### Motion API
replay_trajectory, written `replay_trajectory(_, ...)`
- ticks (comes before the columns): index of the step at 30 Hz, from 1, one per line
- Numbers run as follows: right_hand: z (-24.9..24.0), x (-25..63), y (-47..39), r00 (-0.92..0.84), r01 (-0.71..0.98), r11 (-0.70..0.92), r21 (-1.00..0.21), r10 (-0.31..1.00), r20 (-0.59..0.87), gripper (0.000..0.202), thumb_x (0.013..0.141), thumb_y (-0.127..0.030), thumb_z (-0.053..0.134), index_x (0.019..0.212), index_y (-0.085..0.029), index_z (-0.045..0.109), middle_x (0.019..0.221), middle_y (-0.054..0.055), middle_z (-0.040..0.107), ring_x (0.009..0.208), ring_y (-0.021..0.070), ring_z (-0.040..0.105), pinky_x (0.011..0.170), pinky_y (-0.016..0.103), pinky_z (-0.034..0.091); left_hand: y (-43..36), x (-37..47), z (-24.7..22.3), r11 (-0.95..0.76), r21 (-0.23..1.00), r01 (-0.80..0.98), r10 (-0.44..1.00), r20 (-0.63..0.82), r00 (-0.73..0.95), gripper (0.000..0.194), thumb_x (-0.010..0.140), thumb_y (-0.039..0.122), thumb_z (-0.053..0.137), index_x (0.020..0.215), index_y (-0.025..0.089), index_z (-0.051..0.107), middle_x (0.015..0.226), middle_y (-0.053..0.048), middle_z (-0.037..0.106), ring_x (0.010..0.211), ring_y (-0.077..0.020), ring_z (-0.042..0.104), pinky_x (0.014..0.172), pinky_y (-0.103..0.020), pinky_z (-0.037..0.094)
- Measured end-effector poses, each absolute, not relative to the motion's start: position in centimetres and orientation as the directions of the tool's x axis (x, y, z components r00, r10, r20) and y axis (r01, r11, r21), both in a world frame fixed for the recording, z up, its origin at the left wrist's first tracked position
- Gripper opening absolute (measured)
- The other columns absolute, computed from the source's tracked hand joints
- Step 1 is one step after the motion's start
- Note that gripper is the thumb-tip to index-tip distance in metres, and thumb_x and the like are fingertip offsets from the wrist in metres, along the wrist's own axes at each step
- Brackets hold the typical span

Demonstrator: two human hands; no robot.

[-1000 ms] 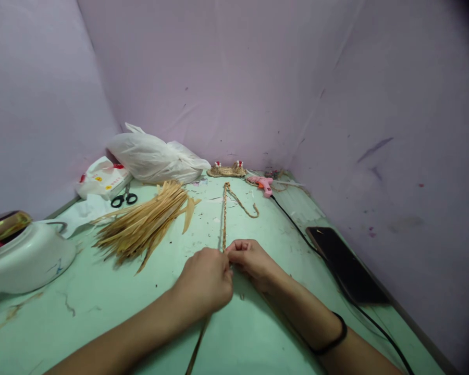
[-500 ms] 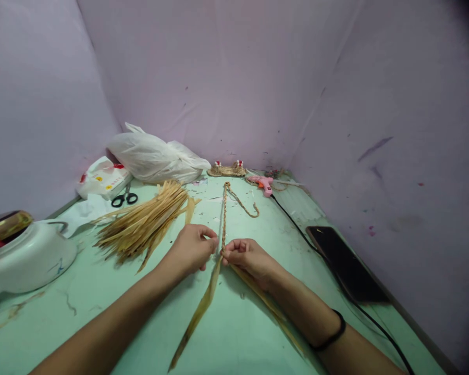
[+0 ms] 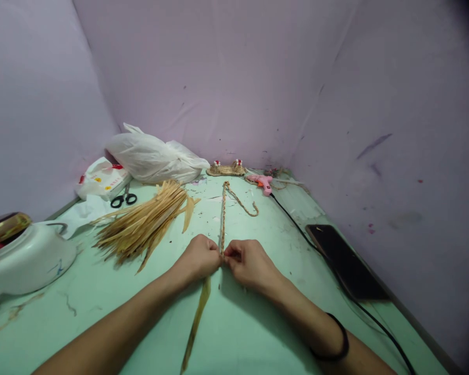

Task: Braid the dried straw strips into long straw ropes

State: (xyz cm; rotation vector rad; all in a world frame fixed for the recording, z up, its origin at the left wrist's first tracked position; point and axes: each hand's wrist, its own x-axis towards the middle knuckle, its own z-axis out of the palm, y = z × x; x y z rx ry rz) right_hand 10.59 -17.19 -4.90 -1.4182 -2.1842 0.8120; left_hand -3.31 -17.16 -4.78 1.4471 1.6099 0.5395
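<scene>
A thin braid of dried leaf strips runs down the table toward me, its far part bent back to the right. At its near end, my left hand is closed on a dried leaf strip, whose long tail hangs out below the fist toward me. From the right side, my right hand pinches the braid's working end between thumb and fingers. The fingertips of both hands nearly meet there and cover the crossing of the strands. The other strand's tail is hidden by my right hand and forearm.
A bundle of dried leaf strips lies left, near black-handled scissors. Behind are a white plastic bag and a woven piece. To the right are a pink glue gun, its black cord and a phone. A white container stands far left.
My left hand has come in to the braid's end and closed. The left strip's tail has swung toward the middle, and the right tail, visible before, is now out of sight.
</scene>
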Motion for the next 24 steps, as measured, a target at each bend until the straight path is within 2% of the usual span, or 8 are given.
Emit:
replay_trajectory(3, -3.8, 10.4, -17.9, -0.339, 0.789, 0.281, -0.547, 0.941, -0.005, 0.016, 0.066, -0.017, 0.049, 0.066, -0.017, 0.065, 0.060, 0.004, 0.063, 0.052, 0.0121, 0.050, 0.048, 0.022, 0.029, -17.1, -3.3, -5.2, 0.232, 0.814, 0.532, 0.941, -0.327, 0.089, 0.011, 0.048, 0.009, 0.042, 0.038, 0.014, 0.041, 0.031, 0.006, 0.026, 0.034, -0.0041, 0.022, 0.036, -0.020, 0.012)
replay_trajectory(7, -2.8, 10.0, -19.0, -0.271, 0.883, 0.251, -0.396, 0.963, 0.007, 0.018, 0.066, -0.020, 0.047, 0.063, -0.018, 0.065, 0.060, 0.007, 0.064, 0.053, 0.0156, 0.054, 0.047, 0.024, 0.025, -17.5, -3.0, -4.6, 0.333, 0.839, 0.431, 0.907, -0.410, 0.097, 0.012, 0.049, 0.011, 0.041, 0.038, 0.015, 0.042, 0.028, 0.006, 0.027, 0.028, -0.0047, 0.021, 0.033, -0.021, 0.012)
replay_trajectory(11, -3.0, 9.6, -20.0, -0.324, 0.890, 0.317, -0.327, 0.945, 0.035, 0.021, 0.069, -0.023, 0.045, 0.063, -0.019, 0.064, 0.061, 0.007, 0.065, 0.054, 0.0174, 0.056, 0.046, 0.026, 0.022, -17.9, -2.7, -3.8, 0.425, 0.836, 0.348, 0.877, -0.475, 0.070, 0.014, 0.050, 0.013, 0.043, 0.037, 0.016, 0.040, 0.026, 0.005, 0.029, 0.024, -0.0056, 0.021, 0.029, -0.021, 0.013)
replay_trajectory(15, -3.5, 9.2, -20.5, -0.419, 0.869, 0.415, -0.271, 0.907, 0.045, 0.020, 0.069, -0.020, 0.045, 0.065, -0.018, 0.064, 0.065, 0.008, 0.067, 0.054, 0.0178, 0.057, 0.047, 0.027, 0.021, -17.9, -2.7, -3.8, 0.427, 0.848, 0.313, 0.879, -0.471, 0.077, 0.012, 0.049, 0.012, 0.043, 0.037, 0.015, 0.042, 0.026, 0.005, 0.031, 0.024, -0.0053, 0.022, 0.028, -0.020, 0.012)
replay_trajectory(20, -3.3, 9.5, -20.6, -0.479, 0.837, 0.465, -0.290, 0.878, 0.026, 0.018, 0.068, -0.020, 0.047, 0.067, -0.016, 0.065, 0.065, 0.008, 0.066, 0.053, 0.0167, 0.055, 0.047, 0.027, 0.020, -17.5, -3.2, -4.5, 0.324, 0.881, 0.344, 0.903, -0.396, 0.166, 0.011, 0.049, 0.010, 0.042, 0.043, 0.012, 0.051, 0.031, 0.005, 0.035, 0.030, -0.0042, 0.025, 0.033, -0.019, 0.016)
replay_trajectory(22, -2.9, 10.1, -20.1, -0.469, 0.821, 0.428, -0.378, 0.883, -0.020, 0.018, 0.068, -0.024, 0.049, 0.062, -0.016, 0.064, 0.059, 0.006, 0.064, 0.050, 0.0151, 0.052, 0.045, 0.026, 0.021, -17.3, -3.4, -4.6, 0.275, 0.889, 0.367, 0.915, -0.359, 0.185, 0.009, 0.047, 0.010, 0.044, 0.041, 0.011, 0.050, 0.033, 0.005, 0.036, 0.035, -0.0039, 0.027, 0.036, -0.019, 0.019)
replay_trajectory(24, -2.6, 10.8, -19.0, -0.432, 0.775, 0.327, -0.541, 0.899, -0.075, 0.022, 0.069, -0.031, 0.050, 0.058, -0.016, 0.062, 0.053, 0.004, 0.060, 0.048, 0.0132, 0.049, 0.044, 0.024, 0.024, -17.3, -3.6, -4.4, 0.253, 0.898, 0.361, 0.918, -0.341, 0.203, 0.008, 0.047, 0.011, 0.047, 0.039, 0.012, 0.047, 0.034, 0.005, 0.034, 0.037, -0.0037, 0.025, 0.038, -0.019, 0.017)
